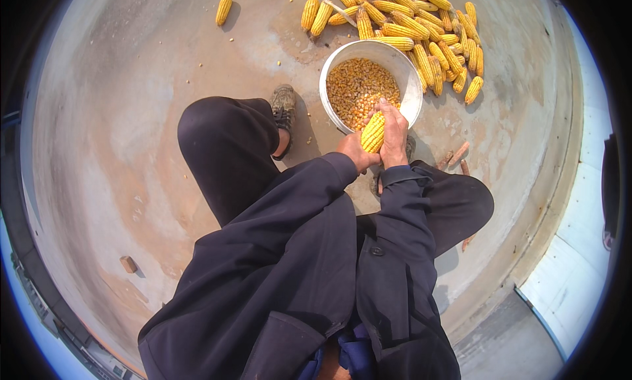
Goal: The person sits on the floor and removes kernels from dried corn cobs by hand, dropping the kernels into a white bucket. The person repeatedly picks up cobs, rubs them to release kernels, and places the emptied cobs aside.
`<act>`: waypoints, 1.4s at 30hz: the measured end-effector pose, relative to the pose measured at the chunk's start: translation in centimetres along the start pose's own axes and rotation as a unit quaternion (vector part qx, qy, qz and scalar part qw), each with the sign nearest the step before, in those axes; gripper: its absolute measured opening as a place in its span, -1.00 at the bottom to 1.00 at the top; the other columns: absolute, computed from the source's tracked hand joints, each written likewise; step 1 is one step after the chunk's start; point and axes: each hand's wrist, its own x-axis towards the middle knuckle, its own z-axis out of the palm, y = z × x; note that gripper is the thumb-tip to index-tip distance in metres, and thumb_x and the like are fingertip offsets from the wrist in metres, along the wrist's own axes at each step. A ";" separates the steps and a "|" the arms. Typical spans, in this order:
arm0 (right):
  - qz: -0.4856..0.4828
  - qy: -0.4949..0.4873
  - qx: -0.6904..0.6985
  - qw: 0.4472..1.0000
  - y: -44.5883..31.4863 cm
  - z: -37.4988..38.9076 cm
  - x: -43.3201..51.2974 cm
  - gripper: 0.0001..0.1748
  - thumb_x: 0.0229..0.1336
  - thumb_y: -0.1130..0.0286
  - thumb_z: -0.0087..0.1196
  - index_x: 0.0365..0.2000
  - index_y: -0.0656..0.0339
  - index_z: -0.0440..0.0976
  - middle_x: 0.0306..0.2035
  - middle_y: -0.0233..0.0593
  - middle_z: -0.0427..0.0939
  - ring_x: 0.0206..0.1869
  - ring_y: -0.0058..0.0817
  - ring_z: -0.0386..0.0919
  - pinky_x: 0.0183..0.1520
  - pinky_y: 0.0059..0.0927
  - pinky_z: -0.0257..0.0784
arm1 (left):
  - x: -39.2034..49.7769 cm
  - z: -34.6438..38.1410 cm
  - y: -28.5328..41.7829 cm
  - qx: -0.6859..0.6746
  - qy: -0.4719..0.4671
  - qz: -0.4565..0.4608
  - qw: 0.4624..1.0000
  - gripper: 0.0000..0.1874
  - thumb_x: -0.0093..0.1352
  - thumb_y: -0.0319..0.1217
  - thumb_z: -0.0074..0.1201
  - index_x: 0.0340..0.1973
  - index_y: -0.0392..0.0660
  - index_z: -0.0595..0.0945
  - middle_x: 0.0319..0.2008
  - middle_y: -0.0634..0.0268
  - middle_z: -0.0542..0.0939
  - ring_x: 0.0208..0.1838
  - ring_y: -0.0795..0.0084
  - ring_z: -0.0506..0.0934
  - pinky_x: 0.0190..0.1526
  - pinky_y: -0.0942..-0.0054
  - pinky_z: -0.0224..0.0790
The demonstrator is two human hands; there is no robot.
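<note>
A yellow ear of corn [373, 133] is held between my two hands over the near rim of a white plastic bucket [414, 91]. My left hand [354, 152] grips the ear's lower end, its thumb pointing right. Along the ear's right side lies my right hand [395, 135], with the fingers reaching past its far end and the palm against the kernels. Loose corn kernels [360, 83] cover the inside of the bucket, whose bottom is hidden. The bucket stands upright on the ground between my feet.
Beyond the bucket, a heap of corn ears [405, 24] spreads to the right. A single corn ear [223, 10] lies apart at the left. Bare cobs [459, 153] rest beside my right knee. A small brown block [128, 264] sits on the concrete floor [163, 207] among scattered kernels.
</note>
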 end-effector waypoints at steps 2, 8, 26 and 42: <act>-0.001 0.007 -0.056 0.998 -0.1 0.2 -0.1 -0.80 0.23 0.41 0.02 -0.31 0.37 0.52 -0.48 -0.22 0.54 -0.50 -0.46 0.56 -0.41 -0.48 0.50 | 0.0 0.1 -0.1 0.000 0.001 0.008 1.000 -0.58 0.14 -0.40 0.32 -0.16 -0.27 0.49 -0.61 0.21 0.57 -0.72 0.47 0.50 -0.71 0.45 0.35; -0.008 0.003 -0.080 0.997 0.3 -0.2 0.3 -0.77 0.23 0.40 -0.02 -0.32 0.38 0.53 -0.52 -0.23 0.52 -0.53 -0.45 0.55 -0.43 -0.47 0.47 | 0.0 0.1 -0.3 0.010 -0.004 -0.003 1.000 -0.60 0.14 -0.40 0.32 -0.20 -0.28 0.49 -0.62 0.21 0.56 -0.73 0.47 0.49 -0.73 0.45 0.33; 0.023 -0.105 0.147 0.983 -0.5 -1.6 0.1 -0.74 0.37 0.39 -0.06 -0.11 0.38 0.49 -0.20 -0.11 0.55 -0.19 -0.29 0.61 -0.14 -0.22 0.64 | 0.6 -1.6 0.7 -0.078 -0.088 -0.034 0.992 -0.69 0.17 -0.46 0.36 -0.25 -0.30 0.57 -0.62 0.21 0.56 -0.74 0.43 0.49 -0.72 0.43 0.33; 0.012 -0.082 0.098 0.992 -0.4 -1.1 0.2 -0.64 0.41 0.17 -0.02 -0.11 0.31 0.48 -0.18 -0.14 0.55 -0.16 -0.33 0.59 -0.19 -0.22 0.65 | 0.6 -1.8 1.3 -0.132 -0.115 -0.014 0.984 -0.58 0.34 -0.14 0.23 -0.20 -0.27 0.51 -0.61 0.23 0.49 -0.75 0.43 0.46 -0.78 0.44 0.28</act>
